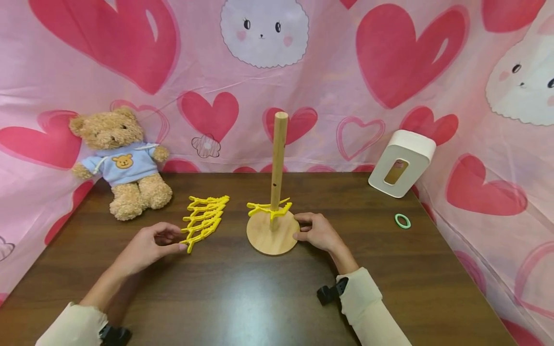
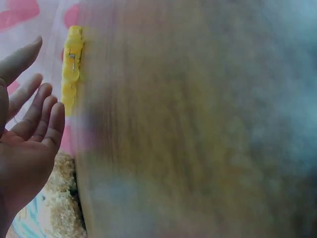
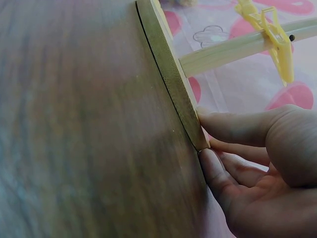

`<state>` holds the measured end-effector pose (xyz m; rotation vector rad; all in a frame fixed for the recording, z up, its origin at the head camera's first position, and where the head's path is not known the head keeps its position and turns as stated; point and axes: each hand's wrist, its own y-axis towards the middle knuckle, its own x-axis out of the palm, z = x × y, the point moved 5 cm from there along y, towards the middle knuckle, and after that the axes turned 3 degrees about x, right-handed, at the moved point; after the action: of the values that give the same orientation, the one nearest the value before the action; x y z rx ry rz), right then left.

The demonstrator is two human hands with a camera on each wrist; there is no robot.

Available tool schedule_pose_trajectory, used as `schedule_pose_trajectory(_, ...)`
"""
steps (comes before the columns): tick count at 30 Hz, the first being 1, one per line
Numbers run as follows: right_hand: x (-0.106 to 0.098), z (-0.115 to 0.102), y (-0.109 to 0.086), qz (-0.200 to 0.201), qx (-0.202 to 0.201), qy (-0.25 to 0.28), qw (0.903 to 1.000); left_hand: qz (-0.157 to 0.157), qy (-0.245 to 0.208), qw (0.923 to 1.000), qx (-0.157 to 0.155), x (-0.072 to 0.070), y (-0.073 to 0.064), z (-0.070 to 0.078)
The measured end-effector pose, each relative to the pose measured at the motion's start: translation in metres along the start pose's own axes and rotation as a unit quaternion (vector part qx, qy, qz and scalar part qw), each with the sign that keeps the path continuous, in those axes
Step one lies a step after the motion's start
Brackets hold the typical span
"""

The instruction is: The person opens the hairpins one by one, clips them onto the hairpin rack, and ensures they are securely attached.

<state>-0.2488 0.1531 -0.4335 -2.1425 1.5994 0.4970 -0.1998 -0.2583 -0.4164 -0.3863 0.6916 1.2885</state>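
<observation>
A wooden stand, made of a round base (image 1: 272,242) and an upright pole (image 1: 278,158), stands mid-table. One yellow plastic piece with branching arms (image 1: 271,211) is around the pole, low down and above the base. My right hand (image 1: 318,231) pinches the base's right edge, thumb on top and fingers at the rim, as the right wrist view shows. Several more yellow branching pieces (image 1: 202,218) lie in a row left of the stand. My left hand (image 1: 149,247) is at the near end of that row, fingers spread apart with nothing gripped in the left wrist view.
A teddy bear (image 1: 123,166) in a blue hoodie sits at the back left. At the back right, a white box with a slot (image 1: 401,166) leans against the heart-patterned cloth. A pale green ring (image 1: 402,221) lies on the dark wooden table (image 1: 242,307).
</observation>
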Motion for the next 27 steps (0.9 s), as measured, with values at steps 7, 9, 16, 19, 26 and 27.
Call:
schedule_pose_trajectory(7, 0.001, 0.002, 0.001, 0.003, 0.003, -0.005, 1.0, -0.035, 0.04, 0.9982, -0.026, 0.012, 0.003, 0.0)
schedule_pose_trajectory(9, 0.001, 0.002, 0.001, 0.004, 0.004, -0.005, 1.0, -0.042, 0.056, 0.9972, -0.025, 0.014, 0.004, 0.001)
schedule_pose_trajectory(16, 0.0, 0.001, 0.0, 0.006, -0.004, 0.0, 1.0, -0.056, 0.09, 0.9943, -0.013, 0.015, 0.007, 0.001)
schedule_pose_trajectory(19, 0.001, 0.001, 0.0, 0.006, -0.004, 0.0, 1.0, -0.061, 0.096, 0.9935, -0.01, 0.016, 0.008, 0.001)
schedule_pose_trajectory(26, 0.001, 0.001, -0.001, 0.005, 0.003, -0.002, 1.0, -0.073, 0.054, 0.9959, -0.01, 0.014, 0.008, 0.0)
schedule_pose_trajectory(27, 0.001, 0.001, -0.001, 0.006, 0.005, -0.003, 1.0, -0.073, 0.043, 0.9963, -0.01, 0.013, 0.008, -0.001)
